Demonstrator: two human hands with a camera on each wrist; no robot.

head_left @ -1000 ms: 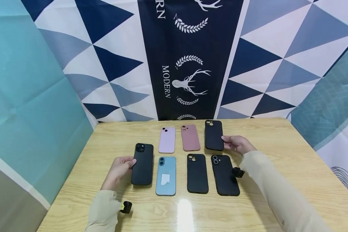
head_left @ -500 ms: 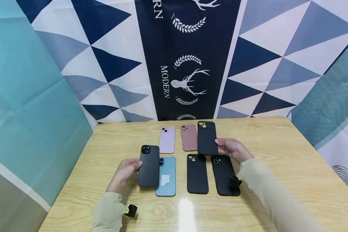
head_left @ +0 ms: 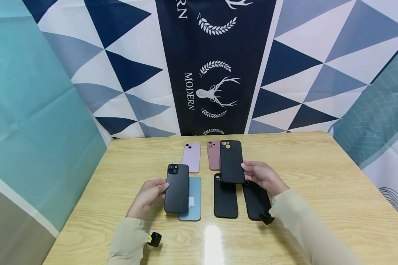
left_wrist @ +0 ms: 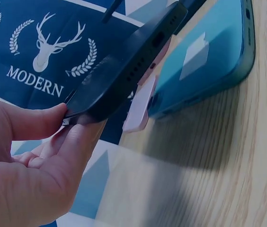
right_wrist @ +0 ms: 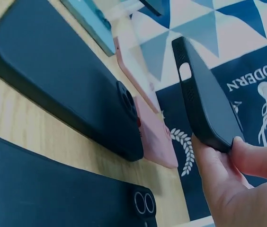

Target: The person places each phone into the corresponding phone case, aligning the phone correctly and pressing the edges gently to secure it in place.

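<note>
In the head view my left hand (head_left: 149, 197) pinches the left edge of a black smartphone (head_left: 177, 193), thumb on its back. The phone hangs above a blue phone (head_left: 195, 209) and overlaps it; the left wrist view shows its port edge and a gap over the table. My right hand (head_left: 262, 176) pinches a black phone case (head_left: 232, 163) by its right edge, raised above the table. Daylight shows through its camera cutout and, in the right wrist view, through its port slot. The raised case partly covers a pink phone case (head_left: 213, 156) and another black case (head_left: 226, 206).
A lilac phone (head_left: 191, 157) lies at the back of the wooden table (head_left: 119, 165). Below my right hand lies a black phone or case with two ringed lenses (right_wrist: 145, 202). A patterned cloth (head_left: 215, 44) hangs behind the table's far edge.
My left hand has moved right with the black phone, now over the blue one. The right hand has brought the black case left and nearer, across the pink case.
</note>
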